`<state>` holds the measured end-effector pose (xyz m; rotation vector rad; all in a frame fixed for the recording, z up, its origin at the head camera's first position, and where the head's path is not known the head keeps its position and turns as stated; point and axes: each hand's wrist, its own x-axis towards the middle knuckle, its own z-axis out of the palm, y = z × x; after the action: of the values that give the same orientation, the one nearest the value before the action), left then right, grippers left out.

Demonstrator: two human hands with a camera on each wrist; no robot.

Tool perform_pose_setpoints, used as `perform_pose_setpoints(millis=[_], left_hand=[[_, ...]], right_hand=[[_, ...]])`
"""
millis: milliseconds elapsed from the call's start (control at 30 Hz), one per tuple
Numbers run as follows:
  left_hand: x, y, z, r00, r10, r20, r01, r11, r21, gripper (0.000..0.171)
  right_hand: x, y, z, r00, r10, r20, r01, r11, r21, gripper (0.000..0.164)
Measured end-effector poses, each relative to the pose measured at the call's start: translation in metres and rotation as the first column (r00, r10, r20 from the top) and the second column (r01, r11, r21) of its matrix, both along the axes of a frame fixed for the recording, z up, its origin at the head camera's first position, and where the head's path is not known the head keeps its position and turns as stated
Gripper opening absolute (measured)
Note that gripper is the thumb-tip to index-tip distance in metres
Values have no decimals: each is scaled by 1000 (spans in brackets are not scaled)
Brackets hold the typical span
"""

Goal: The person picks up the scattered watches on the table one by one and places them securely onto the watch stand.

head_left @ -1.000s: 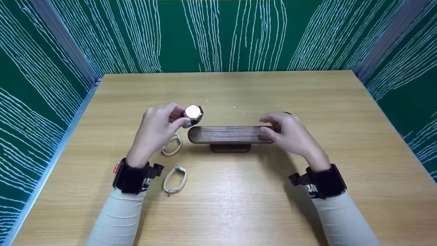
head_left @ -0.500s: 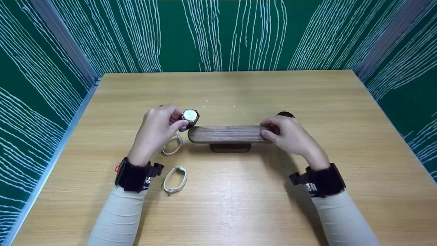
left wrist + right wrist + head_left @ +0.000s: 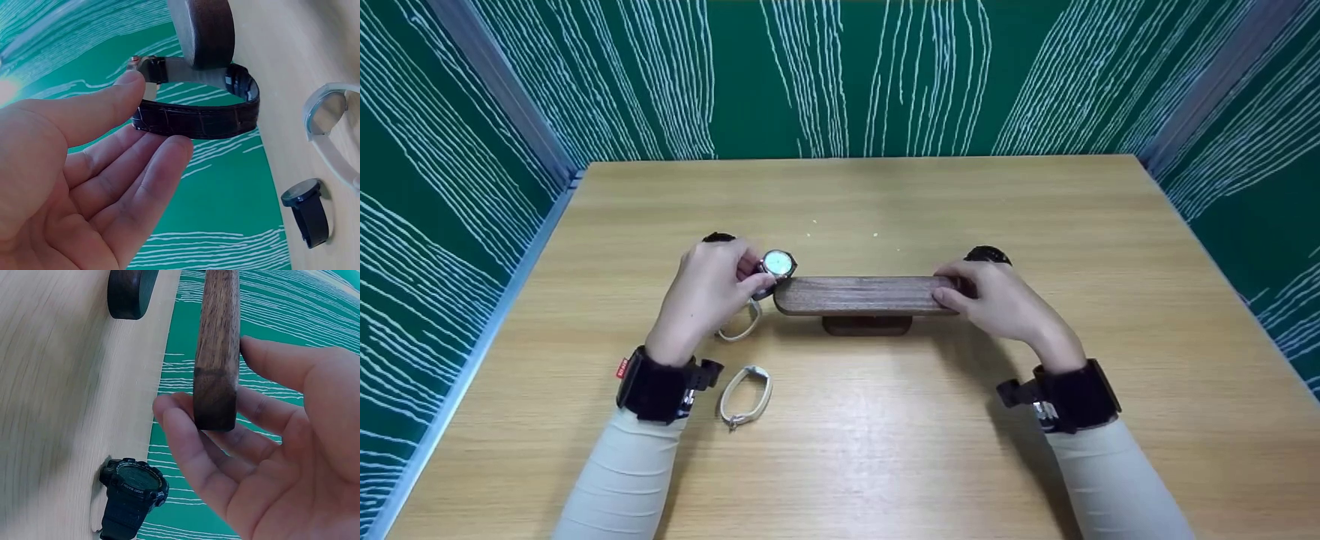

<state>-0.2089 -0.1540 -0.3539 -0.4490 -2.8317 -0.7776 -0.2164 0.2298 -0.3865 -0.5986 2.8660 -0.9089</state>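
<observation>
My left hand (image 3: 709, 289) pinches a wristwatch (image 3: 778, 262) with a round light dial between thumb and fingers. In the left wrist view its dark brown croc-patterned strap (image 3: 197, 121) forms a loop, and the rounded bar end (image 3: 208, 34) overlaps the loop's upper edge. That bar belongs to a dark wooden watch stand (image 3: 855, 295), standing on a short base (image 3: 867, 327). Its right end is gripped by my right hand (image 3: 997, 296), thumb on the near side and fingers behind. The right wrist view shows that squared-looking bar end (image 3: 216, 399) between thumb and fingers.
Two white-strapped watches (image 3: 746, 397) lie on the wooden table (image 3: 885, 450) at the left, one partly behind my left hand. A black sports watch (image 3: 132, 484) lies beyond my right hand, another black watch (image 3: 306, 205) beyond my left. Green walls (image 3: 772, 90) border the table.
My left hand has brought the watch slightly nearer and down to the stand's left end, its dial turning from glare to pale green. My right hand has closed more firmly around the right end.
</observation>
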Motion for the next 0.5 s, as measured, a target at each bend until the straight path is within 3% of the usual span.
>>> perform_pose_setpoints(millis=[500], left_hand=[[1,4,-6,1000,14,10,-14,999,-36,25]], right_hand=[[0,1,-2,997,-15,76,16,1000,-13,38]])
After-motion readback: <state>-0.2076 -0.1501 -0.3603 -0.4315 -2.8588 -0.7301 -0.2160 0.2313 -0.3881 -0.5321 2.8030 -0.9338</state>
